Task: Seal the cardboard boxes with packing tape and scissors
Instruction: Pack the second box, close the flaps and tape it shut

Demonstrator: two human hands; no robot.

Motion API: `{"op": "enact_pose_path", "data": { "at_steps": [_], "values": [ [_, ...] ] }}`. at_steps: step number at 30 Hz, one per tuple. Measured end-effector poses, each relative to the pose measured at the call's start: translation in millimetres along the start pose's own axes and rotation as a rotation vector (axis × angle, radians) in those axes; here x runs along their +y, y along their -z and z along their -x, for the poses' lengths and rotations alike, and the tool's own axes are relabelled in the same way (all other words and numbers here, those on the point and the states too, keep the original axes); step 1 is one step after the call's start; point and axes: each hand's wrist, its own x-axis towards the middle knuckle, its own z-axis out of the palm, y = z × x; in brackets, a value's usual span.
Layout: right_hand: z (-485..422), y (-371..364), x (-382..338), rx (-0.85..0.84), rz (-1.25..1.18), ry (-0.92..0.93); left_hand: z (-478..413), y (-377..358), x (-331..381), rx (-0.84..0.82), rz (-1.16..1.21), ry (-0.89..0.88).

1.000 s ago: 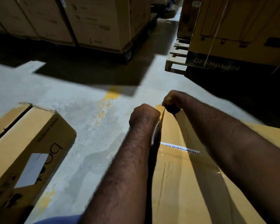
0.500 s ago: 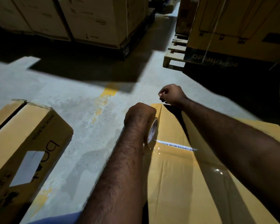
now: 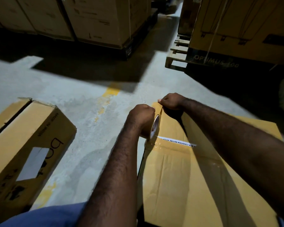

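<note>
A large yellow-brown cardboard box [image 3: 179, 177] lies flat in front of me at the lower right, with clear tape and a white printed strip across it. My left hand [image 3: 142, 116] grips a roll of packing tape [image 3: 155, 126] standing on edge at the box's left side. My right hand [image 3: 171, 101] is curled at the box's far corner and pinches what looks like the tape's free end. No scissors are in view.
A second cardboard box [image 3: 23, 149] with a white label lies on the concrete floor at the left. Stacked cartons on pallets [image 3: 95, 22] stand at the back, and a wooden pallet [image 3: 175, 59] with a big carton stands at the back right. Yellow floor marks run between.
My right hand lifted off the box's far corner and moved slightly away. The left hand kept its grip on the tape roll at the box's left side.
</note>
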Motion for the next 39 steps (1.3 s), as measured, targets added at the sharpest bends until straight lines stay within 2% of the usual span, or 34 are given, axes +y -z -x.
{"op": "enact_pose_path", "data": {
  "at_steps": [4,9,14,19,21,25,30,34,39],
  "values": [
    [-8,-1,-10,0.059,-0.115,0.04,1,-1,2,-0.007,-0.002,0.014],
    [-16,-15,-7,0.015,-0.228,-0.087,-4,1,1,-0.019,-0.005,0.022],
    [-17,-16,-10,-0.047,-0.152,-0.132,1,3,-1,-0.036,-0.026,0.01],
    [-7,-18,5,0.226,-0.18,-0.034,18,10,-11,0.004,0.114,-0.014],
    [2,-28,7,0.208,-0.153,0.008,25,12,-16,0.032,0.133,-0.033],
    [10,-35,3,0.168,-0.063,0.018,35,14,-17,0.078,0.053,-0.058],
    [16,-37,2,0.189,-0.022,-0.003,39,12,-17,0.046,-0.106,-0.066],
    [18,-34,0,0.204,-0.085,-0.019,39,15,-12,0.008,-0.246,0.041],
    [18,-35,-1,0.213,-0.137,-0.015,43,17,-16,0.038,-0.226,0.202]
  ]
}}
